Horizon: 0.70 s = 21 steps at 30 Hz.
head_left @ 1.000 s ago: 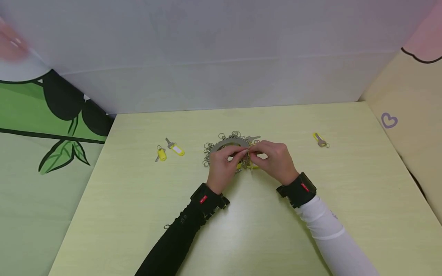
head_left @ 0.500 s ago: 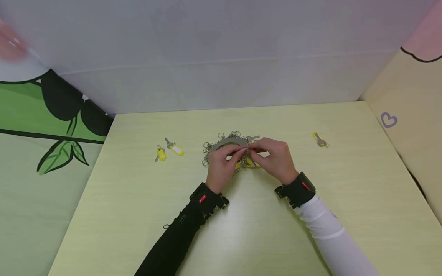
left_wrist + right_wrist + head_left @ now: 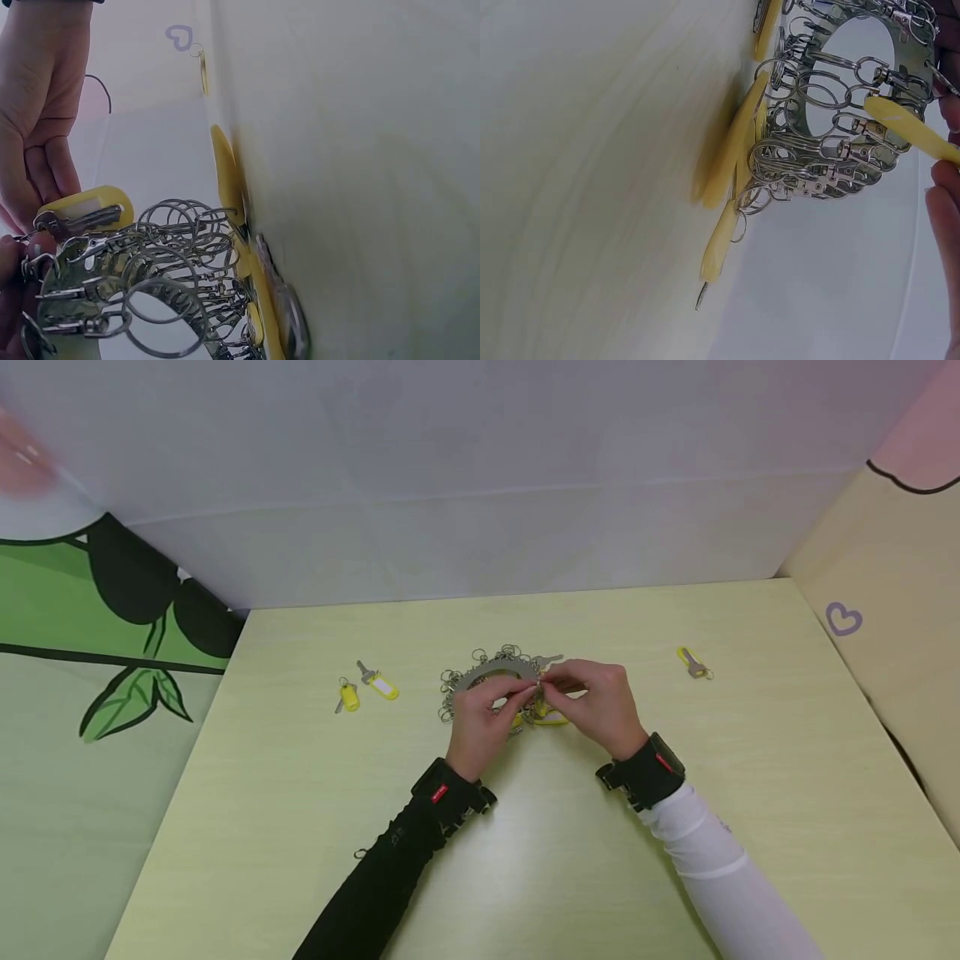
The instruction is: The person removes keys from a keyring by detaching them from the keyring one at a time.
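Note:
In the head view, a large flat grey metal key ring point(image 3: 487, 670) stands at mid-table, set round with several snap hooks and split rings. My left hand point(image 3: 478, 731) grips its right side between thumb and fingers, beside a snap hook point(image 3: 94, 285). Close against it, my right hand point(image 3: 600, 706) pinches a yellow key tag point(image 3: 116, 201) with a key point(image 3: 94, 218) by its small ring end. The fingertips meet, so the exact contact is partly hidden. Other yellow key tags point(image 3: 735, 146) hang from the hooks and touch the table.
Two keys with yellow tags point(image 3: 349, 697) point(image 3: 385, 686) lie on the pale table point(image 3: 300, 827) to the left. Another tagged key point(image 3: 695, 665) lies far right. A grey wall point(image 3: 480, 543) closes off the back.
Both hands stay almost in place at the metal key ring. The right fingertips have shifted slightly, and the yellow tags hanging below them look a little turned.

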### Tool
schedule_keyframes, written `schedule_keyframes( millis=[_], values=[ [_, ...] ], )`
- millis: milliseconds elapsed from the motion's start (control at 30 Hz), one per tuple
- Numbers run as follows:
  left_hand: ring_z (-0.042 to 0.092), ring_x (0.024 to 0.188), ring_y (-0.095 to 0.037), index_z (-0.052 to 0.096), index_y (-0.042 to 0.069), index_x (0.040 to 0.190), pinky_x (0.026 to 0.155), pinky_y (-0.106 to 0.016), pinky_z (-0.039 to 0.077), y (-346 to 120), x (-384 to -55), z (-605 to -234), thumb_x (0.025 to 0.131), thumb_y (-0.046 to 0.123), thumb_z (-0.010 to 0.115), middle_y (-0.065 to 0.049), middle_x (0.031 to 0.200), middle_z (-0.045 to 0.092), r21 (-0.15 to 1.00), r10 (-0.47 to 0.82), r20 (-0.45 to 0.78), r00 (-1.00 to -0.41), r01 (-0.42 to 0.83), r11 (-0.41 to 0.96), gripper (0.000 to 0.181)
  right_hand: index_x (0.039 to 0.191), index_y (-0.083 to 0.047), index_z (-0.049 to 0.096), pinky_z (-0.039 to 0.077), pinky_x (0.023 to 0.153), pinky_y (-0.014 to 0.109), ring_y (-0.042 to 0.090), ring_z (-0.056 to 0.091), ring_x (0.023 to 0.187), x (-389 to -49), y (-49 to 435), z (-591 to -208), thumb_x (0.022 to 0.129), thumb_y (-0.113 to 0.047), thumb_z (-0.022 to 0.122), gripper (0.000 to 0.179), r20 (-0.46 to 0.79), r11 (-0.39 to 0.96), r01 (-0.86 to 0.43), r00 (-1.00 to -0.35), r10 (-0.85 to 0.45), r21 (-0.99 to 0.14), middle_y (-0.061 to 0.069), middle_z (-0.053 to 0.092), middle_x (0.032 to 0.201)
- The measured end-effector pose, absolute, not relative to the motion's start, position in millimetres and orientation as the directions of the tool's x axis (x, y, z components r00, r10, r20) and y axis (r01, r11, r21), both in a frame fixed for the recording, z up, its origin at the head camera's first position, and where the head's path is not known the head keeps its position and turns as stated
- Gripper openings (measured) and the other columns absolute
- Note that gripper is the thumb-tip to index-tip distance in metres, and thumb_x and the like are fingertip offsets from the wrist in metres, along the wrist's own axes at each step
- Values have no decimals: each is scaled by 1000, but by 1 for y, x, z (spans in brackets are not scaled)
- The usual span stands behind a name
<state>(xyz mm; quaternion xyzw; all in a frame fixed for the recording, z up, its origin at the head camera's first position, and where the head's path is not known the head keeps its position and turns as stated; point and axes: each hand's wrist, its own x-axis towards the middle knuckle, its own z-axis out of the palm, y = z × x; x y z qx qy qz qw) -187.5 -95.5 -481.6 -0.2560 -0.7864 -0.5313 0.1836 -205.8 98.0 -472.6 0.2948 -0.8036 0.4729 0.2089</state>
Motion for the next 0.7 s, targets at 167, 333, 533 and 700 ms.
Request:
schedule_keyframes(
  millis=[167, 333, 533, 700],
  values=[
    [78, 89, -23, 79, -2, 106, 80, -26, 61, -96, -187, -482, 96, 4, 74, -14, 97, 78, 740, 210, 561, -801, 599, 306, 13, 92, -1, 78, 63, 67, 31, 20, 77, 74, -205, 98, -474, 84, 8, 79, 13, 622, 389, -676, -734, -273, -626, 11, 78, 86],
    [78, 88, -21, 80, 0, 106, 78, -26, 61, -95, -186, -484, 94, 5, 76, -12, 96, 79, 724, 204, 570, -796, 604, 332, 13, 91, -2, 76, 63, 68, 31, 20, 77, 74, -205, 98, -476, 84, 8, 78, 13, 625, 389, -683, -728, -282, -618, 11, 78, 86],
    [76, 86, -19, 81, 3, 106, 74, -29, 59, -95, -187, -485, 95, 9, 75, -9, 95, 79, 707, 196, 581, -790, 610, 359, 14, 91, -4, 76, 63, 68, 32, 19, 77, 74, -205, 99, -475, 82, 8, 78, 15, 630, 409, -687, -721, -288, -600, 8, 78, 86],
    [76, 87, -19, 81, 2, 106, 75, -31, 60, -95, -187, -485, 95, 9, 75, -10, 96, 80, 701, 202, 587, -784, 617, 359, 14, 90, -4, 75, 62, 67, 32, 19, 76, 72, -205, 99, -476, 83, 8, 77, 15, 627, 423, -688, -720, -297, -590, 7, 78, 85]
  ],
)
